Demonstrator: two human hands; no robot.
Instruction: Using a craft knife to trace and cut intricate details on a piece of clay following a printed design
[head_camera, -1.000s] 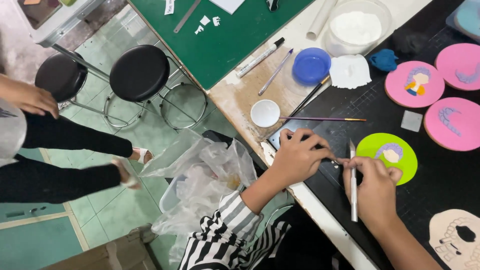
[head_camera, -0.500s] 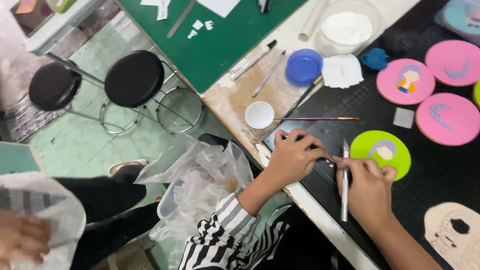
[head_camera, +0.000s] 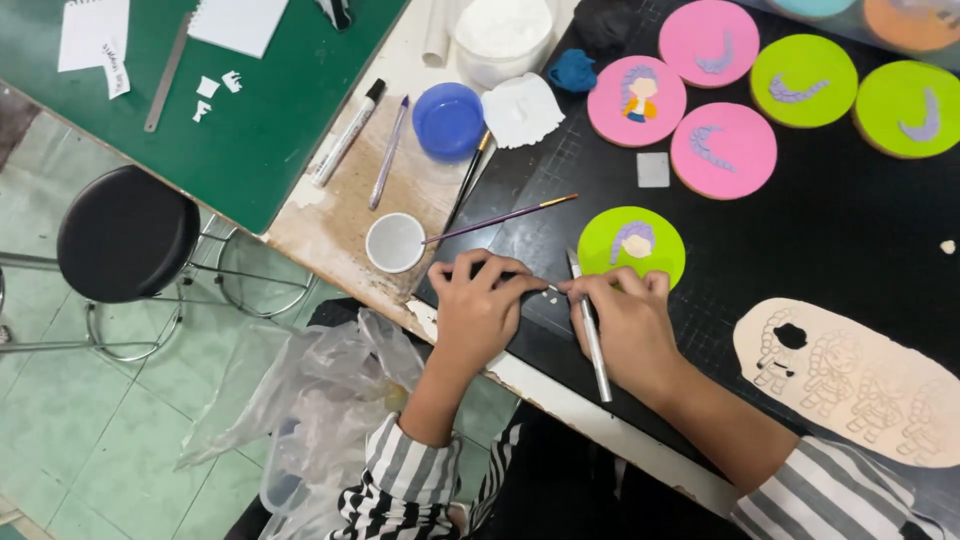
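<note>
Two hands—left hand (head_camera: 478, 310), right hand (head_camera: 628, 325)—slim metal knife (head_camera: 592, 330), pale clay bit (head_camera: 552, 290)

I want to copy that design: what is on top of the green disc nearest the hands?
On the green disc sits a small figure with lilac hair and a pale face. The right hand covers the disc's lower edge, so anything there is hidden.
</note>
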